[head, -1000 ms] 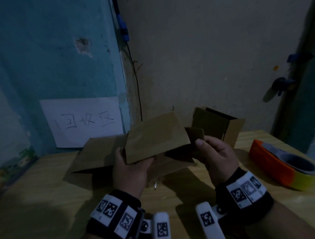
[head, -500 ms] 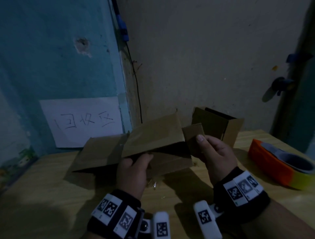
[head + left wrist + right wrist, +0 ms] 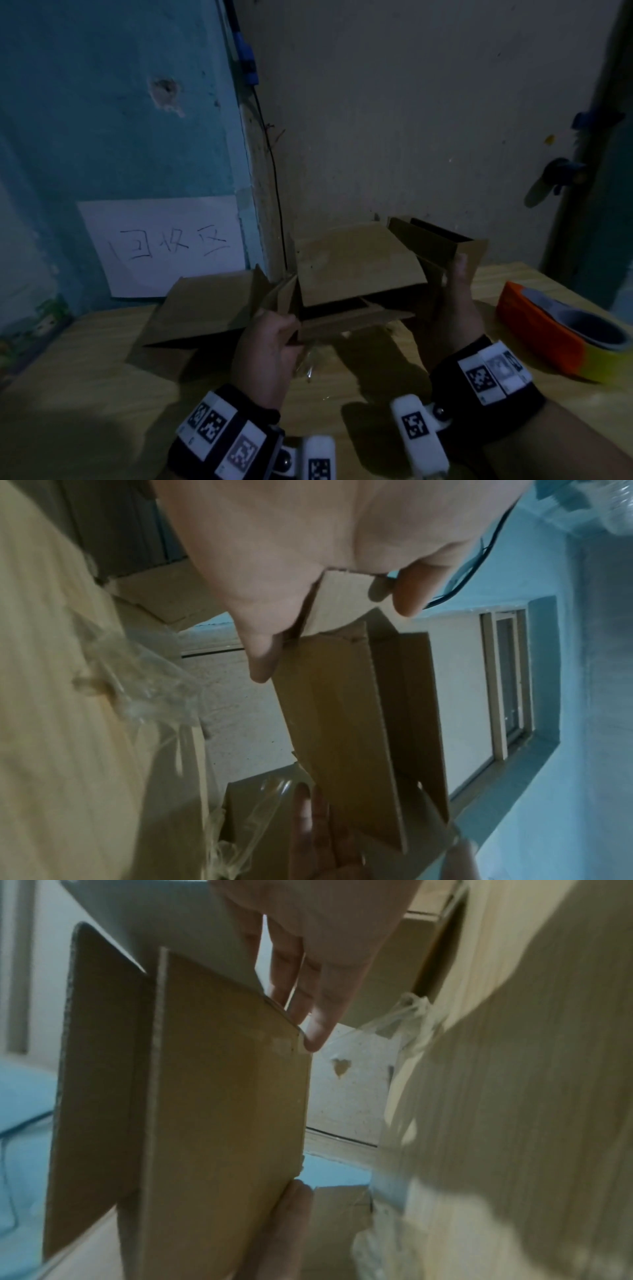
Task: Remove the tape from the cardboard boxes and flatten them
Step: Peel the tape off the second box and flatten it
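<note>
L fingers and thumb pinch a side flap of the box; the wrist view shows the flap corner wedged between thumb and palm. R fingers lie straight along the box's opposite end, tips at its edge, thumb up against the outer face, so the R hand clamps that end rather than curling round it. The L hand grips from the box's near-left corner. Box is held between both hands just above the table, flaps splayed, top flap lifted w/ a dark opening below it.

Directly under the box, on the table: a crumpled wad of clear tape. More clear film hangs by the box's lower end in the L wrist view; whether it is stuck to the box can't be told. Left of the box, touching it or just beside it, lies a flat sheet of cardboard. Behind the box's R end stands a 2nd box, open-topped, against the wall. Well right of the box, an orange-and-yellow tape roll sits on the table. Behind and left of the box, a white paper sign w/ handwritten characters is fixed to the blue wall. Both wrists wear black bands w/ printed marker tags.
</note>
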A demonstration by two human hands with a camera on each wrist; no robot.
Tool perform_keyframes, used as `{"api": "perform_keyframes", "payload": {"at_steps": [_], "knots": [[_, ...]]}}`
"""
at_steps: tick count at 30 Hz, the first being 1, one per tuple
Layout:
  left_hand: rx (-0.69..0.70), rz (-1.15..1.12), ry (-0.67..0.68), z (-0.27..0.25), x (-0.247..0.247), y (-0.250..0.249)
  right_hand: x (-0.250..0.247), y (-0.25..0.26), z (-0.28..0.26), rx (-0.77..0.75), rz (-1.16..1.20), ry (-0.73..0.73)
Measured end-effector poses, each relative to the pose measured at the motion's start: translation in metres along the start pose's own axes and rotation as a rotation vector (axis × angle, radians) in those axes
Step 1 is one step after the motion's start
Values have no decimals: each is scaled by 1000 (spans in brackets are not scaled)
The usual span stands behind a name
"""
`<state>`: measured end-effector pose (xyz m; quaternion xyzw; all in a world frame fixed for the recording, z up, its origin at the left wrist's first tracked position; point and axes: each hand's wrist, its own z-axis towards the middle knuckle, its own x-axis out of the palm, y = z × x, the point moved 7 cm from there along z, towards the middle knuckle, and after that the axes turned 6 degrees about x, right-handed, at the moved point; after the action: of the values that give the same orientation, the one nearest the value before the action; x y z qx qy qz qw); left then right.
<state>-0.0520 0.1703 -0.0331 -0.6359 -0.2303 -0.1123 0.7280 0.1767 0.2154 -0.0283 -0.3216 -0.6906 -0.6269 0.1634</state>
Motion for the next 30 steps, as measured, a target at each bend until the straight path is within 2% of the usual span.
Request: {"api": "perform_keyframes", "payload": {"at_steps": [4,11,15,26,30], "knots": [[62,46,108,-1,5,-8,3,0,-2,75,50,92],[70,72,-81,6,-11,-13,7,5,0,100,-57,213],[23,53,-60,9,-18,-11,9,4,7,175,-161,219],[50,-17,-54,8,-12,-15,3,1,2,26,-250,197],[25,40,48,2,-6,-9,8,0,-4,14,-313,228]]}}
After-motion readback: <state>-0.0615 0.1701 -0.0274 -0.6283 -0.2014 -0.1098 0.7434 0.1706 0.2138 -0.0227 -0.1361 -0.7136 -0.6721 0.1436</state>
